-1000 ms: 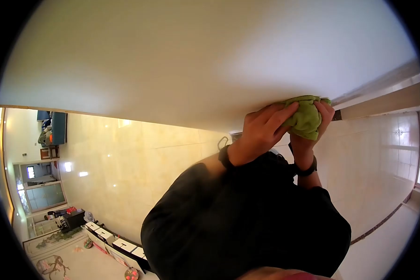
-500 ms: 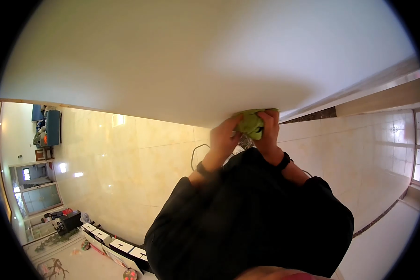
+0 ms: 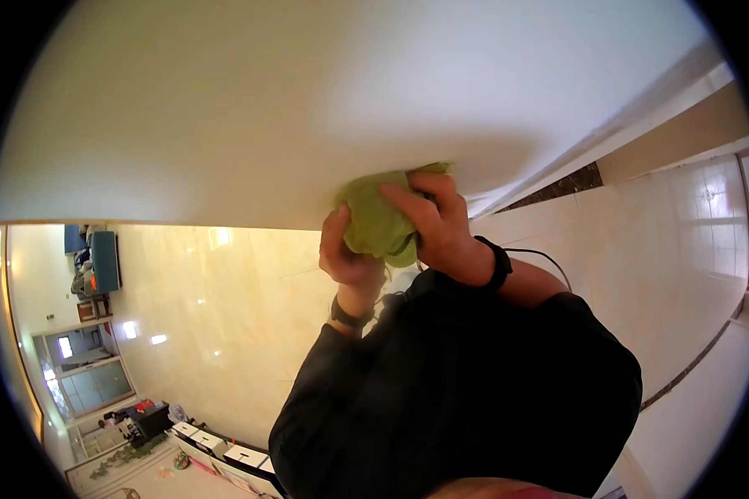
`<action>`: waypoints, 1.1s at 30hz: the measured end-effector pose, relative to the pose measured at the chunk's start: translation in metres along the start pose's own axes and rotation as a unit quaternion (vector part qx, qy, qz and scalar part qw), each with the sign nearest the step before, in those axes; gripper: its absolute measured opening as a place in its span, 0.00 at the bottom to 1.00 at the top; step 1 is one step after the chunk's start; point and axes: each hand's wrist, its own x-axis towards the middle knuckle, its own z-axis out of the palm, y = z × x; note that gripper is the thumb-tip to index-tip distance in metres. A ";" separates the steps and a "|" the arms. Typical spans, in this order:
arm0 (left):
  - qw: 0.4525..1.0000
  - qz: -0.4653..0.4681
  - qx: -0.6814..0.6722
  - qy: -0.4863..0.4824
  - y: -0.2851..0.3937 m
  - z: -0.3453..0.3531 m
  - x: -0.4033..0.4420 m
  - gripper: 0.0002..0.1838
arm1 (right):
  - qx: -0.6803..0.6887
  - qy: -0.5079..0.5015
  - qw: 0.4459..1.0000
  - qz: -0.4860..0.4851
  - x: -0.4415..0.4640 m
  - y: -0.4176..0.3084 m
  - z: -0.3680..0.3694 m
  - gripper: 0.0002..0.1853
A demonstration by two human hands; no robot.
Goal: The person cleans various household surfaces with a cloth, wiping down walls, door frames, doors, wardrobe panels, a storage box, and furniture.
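Note:
A crumpled green cloth [image 3: 379,218] is bunched between my two hands, close against the big white wall surface [image 3: 324,100]. My right hand [image 3: 445,220] grips the cloth from the right, its fingers spread across the top. On the left side, my left hand [image 3: 345,249] holds the cloth's edge with curled fingers, some of them hidden behind it. One corner of the cloth sticks out past my right fingertips along the surface. Each wrist has a black band, and a soft shadow falls on the white surface above the hands.
Glossy cream floor tiles [image 3: 241,291] spread below. A dark cable [image 3: 549,258] curves beside my right forearm. At far left stands a blue sofa [image 3: 104,262]; lower left, white boxes [image 3: 245,456] line a low unit. The wall's edge and a dark stone strip [image 3: 566,187] lie right.
Both hands have moved left and slightly upward in view with the cloth, which now shows larger and more bunched. The view has also tilted a little.

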 end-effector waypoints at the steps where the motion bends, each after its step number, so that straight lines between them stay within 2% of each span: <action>1: 1.000 -0.026 0.000 -0.017 -0.006 -0.001 -0.014 0.28 | -0.016 -0.015 1.000 0.002 -0.008 0.006 -0.001 0.21; 3: 0.996 -0.073 -0.001 -0.053 -0.021 -0.003 -0.040 0.27 | -0.101 -0.043 0.993 -0.033 -0.027 0.026 -0.003 0.27; 5: 0.983 -0.095 0.098 -0.124 -0.014 -0.001 -0.045 0.23 | -0.089 -0.072 0.993 0.021 -0.056 0.045 -0.002 0.27; 8: 0.945 -0.194 0.117 -0.234 -0.018 0.009 -0.066 0.19 | -0.050 -0.132 0.982 0.130 -0.100 0.072 -0.008 0.29; 11: 0.913 -0.209 0.113 -0.331 0.000 0.025 -0.065 0.22 | -0.034 -0.136 0.969 0.203 -0.117 0.077 -0.035 0.31; 12: 0.915 -0.197 0.066 -0.345 0.006 0.031 -0.054 0.25 | -0.034 -0.128 0.966 0.220 -0.112 0.077 -0.042 0.32; 16: 0.943 -0.039 -0.010 -0.331 0.036 0.073 -0.030 0.30 | -0.138 0.036 0.981 0.128 -0.098 0.072 -0.090 0.33; 19: 0.947 0.062 -0.060 -0.309 0.070 0.107 -0.003 0.32 | -0.248 0.141 0.957 0.047 -0.075 0.058 -0.131 0.35; 21: 0.945 0.112 -0.127 -0.278 0.089 0.131 0.013 0.32 | -0.270 0.218 0.938 0.018 -0.063 0.057 -0.150 0.34; 22: 0.945 0.112 -0.135 -0.277 0.097 0.139 0.017 0.32 | -0.287 0.230 0.930 0.012 -0.057 0.055 -0.160 0.33; 25: 0.942 0.108 -0.143 -0.284 0.109 0.159 0.023 0.32 | -0.213 0.249 0.944 0.045 -0.055 0.065 -0.172 0.30; 26: 0.940 0.107 -0.138 -0.295 0.106 0.162 0.022 0.31 | -0.218 0.260 0.939 0.051 -0.060 0.073 -0.169 0.27; 33: 0.902 0.057 -0.054 -0.426 0.052 0.168 -0.037 0.25 | -0.249 0.197 0.929 0.189 -0.139 0.119 -0.131 0.21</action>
